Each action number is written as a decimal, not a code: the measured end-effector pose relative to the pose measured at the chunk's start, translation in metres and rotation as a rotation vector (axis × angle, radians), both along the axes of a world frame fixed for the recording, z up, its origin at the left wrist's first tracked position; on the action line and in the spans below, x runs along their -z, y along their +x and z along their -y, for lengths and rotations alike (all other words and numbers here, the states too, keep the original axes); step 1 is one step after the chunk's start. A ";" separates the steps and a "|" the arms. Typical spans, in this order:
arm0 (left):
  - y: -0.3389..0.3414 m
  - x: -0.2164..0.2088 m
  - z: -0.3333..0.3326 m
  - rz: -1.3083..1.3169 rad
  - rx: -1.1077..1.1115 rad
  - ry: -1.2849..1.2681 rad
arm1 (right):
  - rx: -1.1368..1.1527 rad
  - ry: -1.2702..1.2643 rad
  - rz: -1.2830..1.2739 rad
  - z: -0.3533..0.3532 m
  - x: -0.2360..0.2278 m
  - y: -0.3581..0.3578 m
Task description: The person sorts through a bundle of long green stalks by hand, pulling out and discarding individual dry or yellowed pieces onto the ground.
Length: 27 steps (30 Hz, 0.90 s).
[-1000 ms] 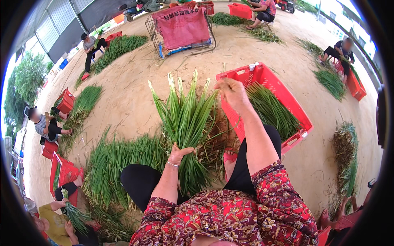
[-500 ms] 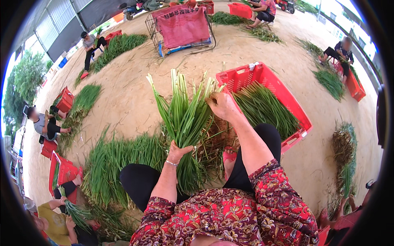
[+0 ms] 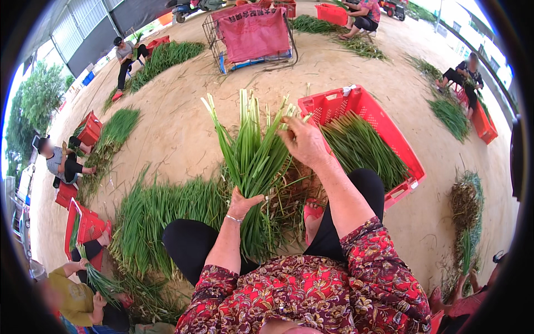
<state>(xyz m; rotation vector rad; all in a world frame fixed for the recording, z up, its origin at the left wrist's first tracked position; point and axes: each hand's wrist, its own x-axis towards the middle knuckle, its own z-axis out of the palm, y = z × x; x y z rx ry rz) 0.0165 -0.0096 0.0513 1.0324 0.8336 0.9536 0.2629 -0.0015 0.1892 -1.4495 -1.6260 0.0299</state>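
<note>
A thick bunch of green chives [image 3: 253, 161] stands upright between my knees, its pale stalk ends fanned out at the top. My left hand [image 3: 243, 206], with a bracelet at the wrist, is wrapped round the lower part of the bunch. At the upper right of the bunch, my right hand [image 3: 303, 142] is closed, its thumb and fingers pinched at a stalk's pale end. Just beyond that hand, a red plastic crate [image 3: 384, 133] holds a layer of chives [image 3: 364, 147] laid side by side.
A wide heap of chives [image 3: 167, 222] lies left of my legs. Brown trimmings [image 3: 289, 206] cover the ground between my feet. Ahead stands a wire cage cart [image 3: 250, 36] draped with red cloth. Other people sit around with chive piles and red crates, one close at the lower left [image 3: 75, 295].
My right hand's fingers have shifted slightly at the stalk ends. The left hand keeps its hold on the bunch. The whole view has moved a little.
</note>
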 end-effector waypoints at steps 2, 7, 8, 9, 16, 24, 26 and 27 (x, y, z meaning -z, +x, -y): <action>0.001 -0.005 0.003 -0.011 -0.003 -0.009 | -0.025 -0.056 0.133 0.001 0.004 -0.001; 0.003 -0.008 0.002 0.066 -0.002 0.019 | -0.038 -0.075 0.162 -0.006 0.024 -0.004; 0.003 -0.008 0.003 0.072 -0.023 0.001 | -0.049 -0.065 0.146 -0.005 0.023 -0.004; 0.003 -0.009 0.003 0.078 -0.044 -0.016 | -0.165 -0.152 -0.016 -0.005 0.022 -0.004; 0.004 -0.015 0.003 0.124 -0.078 -0.037 | -0.647 -0.491 -0.776 0.006 -0.018 0.010; 0.001 0.002 0.000 -0.083 0.014 0.144 | 0.183 -0.519 0.208 -0.020 0.010 -0.008; 0.001 0.001 -0.001 -0.135 0.010 0.141 | 0.138 -0.478 0.132 -0.022 0.018 -0.006; 0.001 -0.001 0.000 -0.111 0.026 0.130 | 0.083 -0.421 0.073 -0.022 0.020 -0.005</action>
